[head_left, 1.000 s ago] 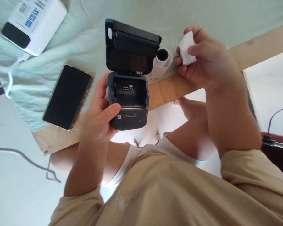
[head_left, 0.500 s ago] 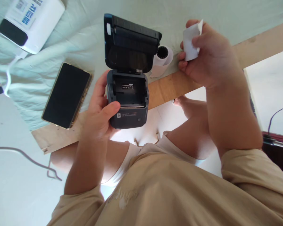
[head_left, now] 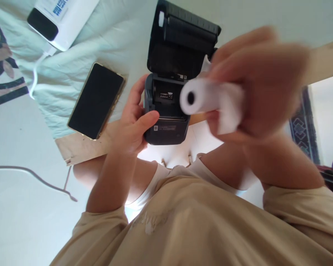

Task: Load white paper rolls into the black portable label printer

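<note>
My left hand (head_left: pixel 133 125) has its grip around the open printer (head_left: pixel 166 111) at the bed edge; my right hand (head_left: pixel 255 85) is clenched on the paper roll (head_left: pixel 208 98), blurred, just above the bay. The loose tail could unravel or jam crooked.

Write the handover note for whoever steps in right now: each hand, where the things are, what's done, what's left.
Left hand: grips the small black printer at its left side, thumb on the front, holding it at the wooden board's edge.
Right hand: closed around a white paper roll, held in front of the printer; the view is blurred there.
Done: the printer's lid stands open and the paper bay shows no roll in it.
Left: roll not yet in the bay, lid not yet shut.
Nearby: a phone lies face up on the sheet, a white device with a cable beyond it.
</note>
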`<state>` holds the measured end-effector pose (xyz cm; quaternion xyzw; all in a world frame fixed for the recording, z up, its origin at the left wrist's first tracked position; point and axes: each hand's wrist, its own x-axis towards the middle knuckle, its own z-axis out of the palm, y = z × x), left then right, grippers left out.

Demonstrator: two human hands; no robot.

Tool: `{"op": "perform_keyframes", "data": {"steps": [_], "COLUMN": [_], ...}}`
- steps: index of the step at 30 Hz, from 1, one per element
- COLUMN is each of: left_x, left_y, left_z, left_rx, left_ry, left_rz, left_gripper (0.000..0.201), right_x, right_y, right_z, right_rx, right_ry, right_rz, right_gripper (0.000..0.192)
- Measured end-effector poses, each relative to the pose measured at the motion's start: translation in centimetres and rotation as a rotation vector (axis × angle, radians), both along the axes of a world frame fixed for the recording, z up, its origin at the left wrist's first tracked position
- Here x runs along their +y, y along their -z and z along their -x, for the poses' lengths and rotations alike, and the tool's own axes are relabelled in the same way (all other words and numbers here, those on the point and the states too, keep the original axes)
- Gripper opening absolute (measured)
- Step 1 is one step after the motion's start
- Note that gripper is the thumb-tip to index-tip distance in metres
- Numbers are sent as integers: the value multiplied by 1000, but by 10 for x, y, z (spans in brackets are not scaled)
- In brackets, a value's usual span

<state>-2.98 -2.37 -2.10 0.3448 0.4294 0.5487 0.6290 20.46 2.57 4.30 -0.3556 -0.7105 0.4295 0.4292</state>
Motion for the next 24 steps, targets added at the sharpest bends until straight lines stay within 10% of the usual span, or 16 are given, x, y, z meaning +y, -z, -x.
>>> {"op": "perform_keyframes", "data": {"steps": [6,17,24], "left_x": [0,-3,-3], "left_y": [2,-1,0], "left_z": [-1,-8,-2], "left_rx": [-61,-227,-181], "left_ry": [33,133,170], "left_rz": [-62,-31,-47], "left_gripper": [82,74,65], "right_x": [-11,-8,-33], "right_y": [21,30,33], "right_z": [22,25,35], "right_rx": [-384,-376,-324], "right_ry": [70,189,31], "right_rz": [-646,-760,-862], "right_gripper": [10,4,9]}}
